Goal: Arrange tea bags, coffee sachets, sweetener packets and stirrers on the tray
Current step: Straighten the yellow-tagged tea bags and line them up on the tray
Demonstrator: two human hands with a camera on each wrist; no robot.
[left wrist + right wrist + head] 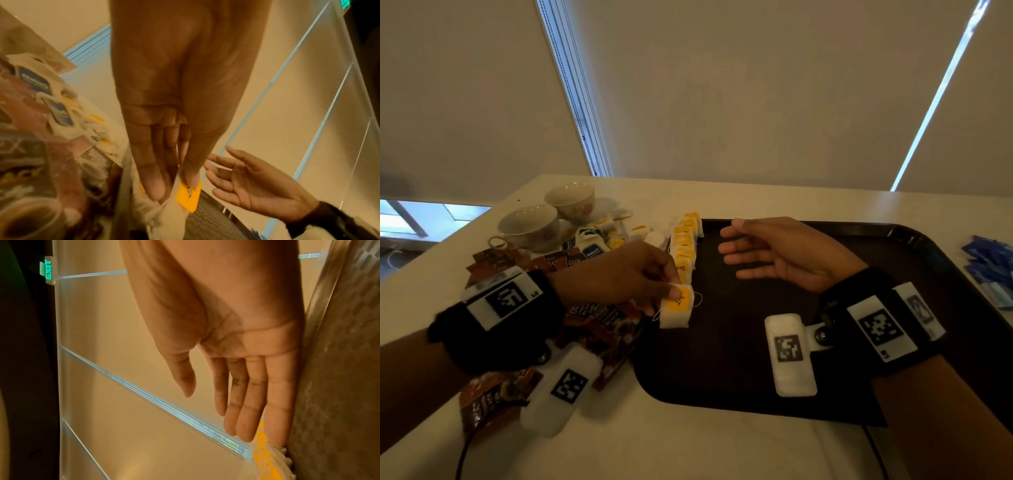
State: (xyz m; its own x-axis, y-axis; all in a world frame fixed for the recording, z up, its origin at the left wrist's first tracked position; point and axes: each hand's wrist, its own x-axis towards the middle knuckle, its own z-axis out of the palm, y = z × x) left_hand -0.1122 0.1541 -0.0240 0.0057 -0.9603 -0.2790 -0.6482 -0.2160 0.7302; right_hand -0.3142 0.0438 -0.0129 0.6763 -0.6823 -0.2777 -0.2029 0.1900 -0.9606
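- The sachets and spare tea bags lie heaped on the counter left of the tray, likely kept within your reach.
- Your left hand reaches over them, palm down, thumb and fingers pinching a tea bag at the near end of the row along the tray's left edge, seemingly to extend it.
- Your right hand hovers over the tray, palm leftward, fingers straight, empty, probably ready to steady the row.

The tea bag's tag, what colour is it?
Yellow-orange, on the white tea bag; clearest in the head view.
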